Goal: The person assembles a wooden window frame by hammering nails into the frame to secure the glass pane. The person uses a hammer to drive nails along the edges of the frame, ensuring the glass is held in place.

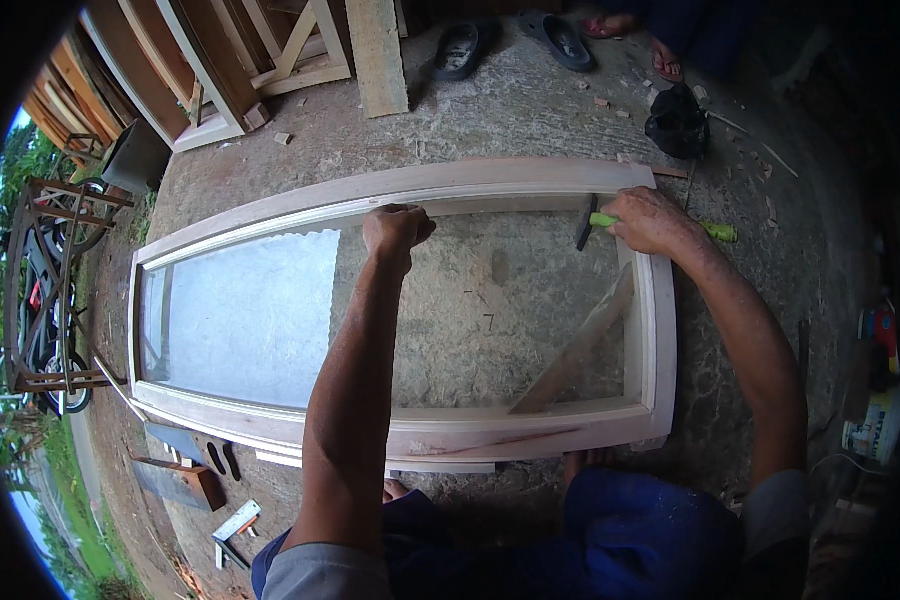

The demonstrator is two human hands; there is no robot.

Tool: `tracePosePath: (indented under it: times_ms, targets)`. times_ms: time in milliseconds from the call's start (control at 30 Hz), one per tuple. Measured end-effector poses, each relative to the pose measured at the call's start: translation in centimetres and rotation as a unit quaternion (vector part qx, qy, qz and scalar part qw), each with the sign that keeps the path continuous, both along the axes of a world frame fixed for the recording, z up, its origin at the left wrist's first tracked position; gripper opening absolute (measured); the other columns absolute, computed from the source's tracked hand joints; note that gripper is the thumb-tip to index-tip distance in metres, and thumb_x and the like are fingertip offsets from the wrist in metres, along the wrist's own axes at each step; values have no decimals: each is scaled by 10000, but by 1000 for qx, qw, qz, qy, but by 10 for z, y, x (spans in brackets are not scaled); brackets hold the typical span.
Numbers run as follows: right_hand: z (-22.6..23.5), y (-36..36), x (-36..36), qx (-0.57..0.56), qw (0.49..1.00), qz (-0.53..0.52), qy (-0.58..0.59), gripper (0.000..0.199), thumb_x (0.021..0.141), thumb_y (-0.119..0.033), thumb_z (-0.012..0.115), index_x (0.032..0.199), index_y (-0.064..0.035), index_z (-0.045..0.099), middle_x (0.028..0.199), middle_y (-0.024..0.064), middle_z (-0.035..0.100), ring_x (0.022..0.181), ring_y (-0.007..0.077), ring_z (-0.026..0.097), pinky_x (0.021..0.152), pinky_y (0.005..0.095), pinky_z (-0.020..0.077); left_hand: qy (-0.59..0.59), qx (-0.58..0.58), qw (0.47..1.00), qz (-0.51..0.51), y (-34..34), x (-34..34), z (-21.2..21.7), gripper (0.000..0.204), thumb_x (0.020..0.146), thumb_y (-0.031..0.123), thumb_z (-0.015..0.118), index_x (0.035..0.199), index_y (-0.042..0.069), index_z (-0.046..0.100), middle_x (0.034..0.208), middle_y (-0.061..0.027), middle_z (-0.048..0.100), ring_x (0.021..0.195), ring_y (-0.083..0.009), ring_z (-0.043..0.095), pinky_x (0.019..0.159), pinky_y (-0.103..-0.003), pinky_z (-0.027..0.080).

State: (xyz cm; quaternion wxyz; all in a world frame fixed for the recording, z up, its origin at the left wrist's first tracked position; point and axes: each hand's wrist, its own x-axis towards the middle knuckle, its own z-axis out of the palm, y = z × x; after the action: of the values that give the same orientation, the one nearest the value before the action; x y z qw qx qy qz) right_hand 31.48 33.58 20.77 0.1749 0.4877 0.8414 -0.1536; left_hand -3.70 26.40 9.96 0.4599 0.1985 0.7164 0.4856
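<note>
L hand point(398, 228) clenched at frame point(660, 330) far edge; R hand point(647, 220) grasping hammer point(610, 222) (frame interior open).

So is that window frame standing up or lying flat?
Lying flat. The frame rests on the concrete floor, its glass facing up. The left hand presses its far rail; the right hand holds a hammer there.

An open-sided woodworking yard or carpenter's workshop is shown. An unpainted wooden window frame point(410, 300) is laid flat on a rough concrete floor point(530, 110) scattered with wood chips. More bare timber frames point(210, 70) and a plank point(378, 50) are leaned at the far edge (all unfinished). Offcuts point(185, 482) are left by the frame, sandals point(460, 48) are seen on the floor, and grass point(30, 150) is visible outside.
</note>
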Motion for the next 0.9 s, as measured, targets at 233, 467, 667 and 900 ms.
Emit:
tracePosePath:
  times_ms: [233, 467, 667, 900]
  targets:
    - [2, -3, -10, 39, 997, 56, 45, 280, 958, -169, 685, 1223, -102, 746, 1170, 176, 725, 1124, 321, 693, 1000, 471, 547, -47, -17, 997, -55, 12, -8, -9, 157, 943, 88, 673, 1042, -33, 658, 851, -139, 706, 707, -229, 736, 686, -318, 661]
    - [-5, -17, -55, -41, 995, 67, 59, 220, 979, -191, 670, 1131, -53, 749, 1103, 182, 724, 1113, 321, 698, 985, 488, 554, -48, -14, 998, -42, 24, -7, -9, 155, 904, 90, 699, 1026, 0, 664, 744, -86, 658, 612, -190, 673, 519, -304, 549]
    - [-31, -14, -114, -68, 984, 143, 87, 225, 976, -206, 675, 1121, -47, 740, 1107, 171, 721, 1119, 341, 690, 980, 492, 552, -36, -61, 996, -58, 25, -15, -3, 139, 860, 114, 740, 817, 118, 608, 575, 24, 454, 442, -80, 393, 403, -270, 292]
    - [-51, -5, -160, -60, 962, 239, 120, 249, 993, -271, 646, 1137, -89, 734, 1086, 146, 725, 1101, 328, 694, 974, 488, 553, -44, -69, 995, -50, 27, -20, -5, 176, 833, 162, 763, 766, 168, 600, 560, 75, 362, 431, -74, 303, 392, -289, 222]
